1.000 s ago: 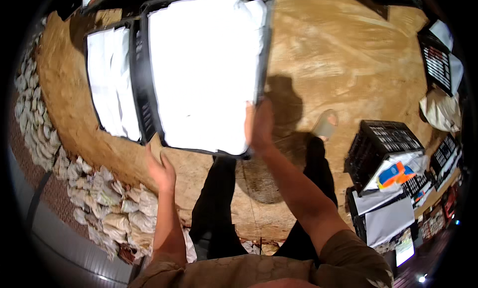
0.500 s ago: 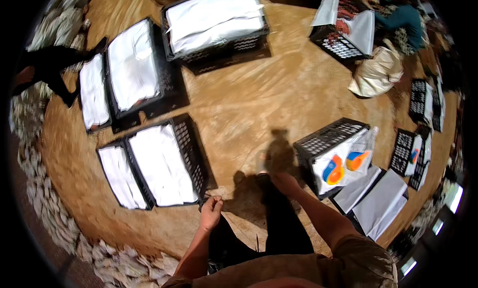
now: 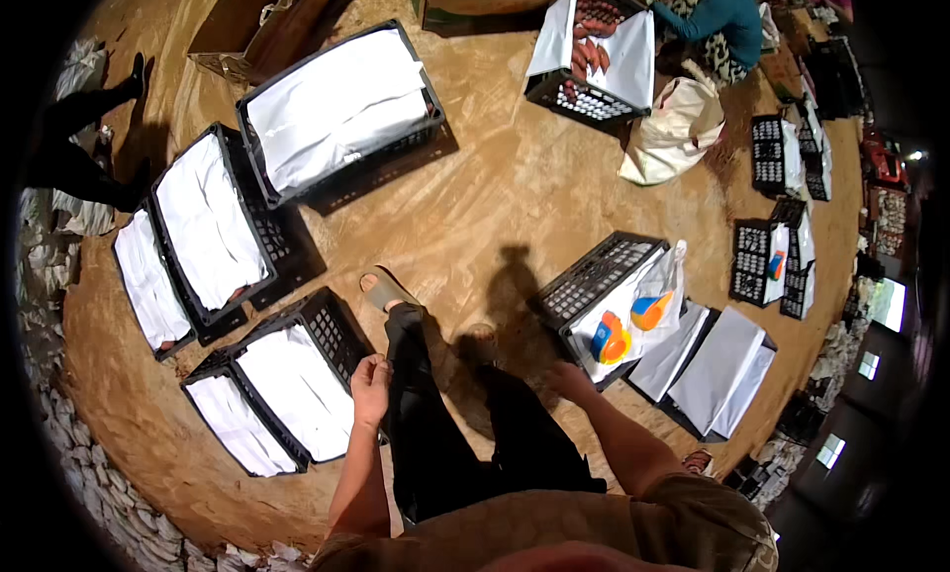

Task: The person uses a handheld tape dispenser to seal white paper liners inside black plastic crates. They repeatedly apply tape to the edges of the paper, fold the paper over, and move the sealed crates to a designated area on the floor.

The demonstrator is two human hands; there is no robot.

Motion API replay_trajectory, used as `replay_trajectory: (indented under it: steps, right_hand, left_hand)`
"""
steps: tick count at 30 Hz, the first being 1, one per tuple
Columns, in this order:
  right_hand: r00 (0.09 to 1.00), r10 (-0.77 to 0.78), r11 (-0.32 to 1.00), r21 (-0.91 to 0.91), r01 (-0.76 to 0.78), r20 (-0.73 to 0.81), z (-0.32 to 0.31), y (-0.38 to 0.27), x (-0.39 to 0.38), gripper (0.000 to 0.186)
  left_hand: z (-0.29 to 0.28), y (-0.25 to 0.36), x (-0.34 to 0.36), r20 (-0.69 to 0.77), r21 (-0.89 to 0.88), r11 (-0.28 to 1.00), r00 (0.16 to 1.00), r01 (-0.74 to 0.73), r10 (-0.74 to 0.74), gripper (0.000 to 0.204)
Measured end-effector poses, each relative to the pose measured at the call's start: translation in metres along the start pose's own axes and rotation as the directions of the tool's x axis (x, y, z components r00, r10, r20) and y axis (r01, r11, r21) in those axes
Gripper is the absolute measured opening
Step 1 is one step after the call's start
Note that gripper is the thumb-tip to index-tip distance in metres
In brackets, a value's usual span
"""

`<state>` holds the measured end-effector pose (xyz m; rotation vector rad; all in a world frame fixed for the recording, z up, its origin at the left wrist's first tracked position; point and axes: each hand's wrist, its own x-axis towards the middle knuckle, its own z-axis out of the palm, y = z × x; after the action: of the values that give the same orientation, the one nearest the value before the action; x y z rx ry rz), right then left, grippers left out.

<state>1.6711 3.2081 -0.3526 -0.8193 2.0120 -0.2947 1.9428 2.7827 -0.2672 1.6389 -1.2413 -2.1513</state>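
Note:
My left hand (image 3: 371,389) hangs in front of me with its fingers curled in; I see nothing in it. Just left of it is a black plastic crate (image 3: 336,334) topped with white sheets (image 3: 297,379). My right hand (image 3: 569,382) is low on the right, in shade, its fingers hard to make out. Close beyond it stands another black crate (image 3: 604,280), lined with white sheet and clear plastic. Two orange-and-blue shapes (image 3: 612,338) show on that plastic; I cannot tell their kind. Folded-out white flaps (image 3: 717,369) cover a crate beside it.
More white-topped crates (image 3: 336,107) stand left and ahead. Beyond them is a cardboard box (image 3: 237,28). A crate of reddish tubers (image 3: 591,52), a cream sack (image 3: 673,132) and a crouching person in teal (image 3: 717,28) are far right. Another person's dark-clad legs (image 3: 89,146) are at left.
My view has shifted, so the crates ahead and at right now sit further left. My left foot has come into sight ahead. Both hands still hang beside my legs.

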Motion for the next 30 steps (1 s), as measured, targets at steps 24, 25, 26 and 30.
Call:
replay_trajectory:
  steps: [24, 25, 26, 30]
  right_hand:
    - [0.786, -0.599, 0.764, -0.405, 0.503, -0.154, -0.381, -0.467, 0.599, 0.045]
    - [0.818, -0.566, 0.771, -0.414, 0.484, -0.097, -0.385, -0.480, 0.633, 0.051]
    - [0.769, -0.633, 0.725, -0.416, 0.549, -0.091, -0.387, -0.492, 0.665, 0.052]
    - [0.787, -0.616, 0.701, -0.434, 0.566, 0.032, -0.374, -0.532, 0.763, 0.064]
  left_hand:
    - [-0.007, 0.138, 0.285, -0.319, -0.419, 0.877, 0.866, 0.235, -0.384, 0.070]
    - [-0.004, 0.145, 0.288, -0.330, -0.482, 0.848, 0.851, 0.219, -0.408, 0.077]
    - [-0.002, 0.145, 0.295, -0.357, -0.516, 0.835, 0.837, 0.193, -0.414, 0.078]
    - [0.013, 0.109, 0.323, -0.380, -0.668, 0.735, 0.794, 0.120, -0.475, 0.085]
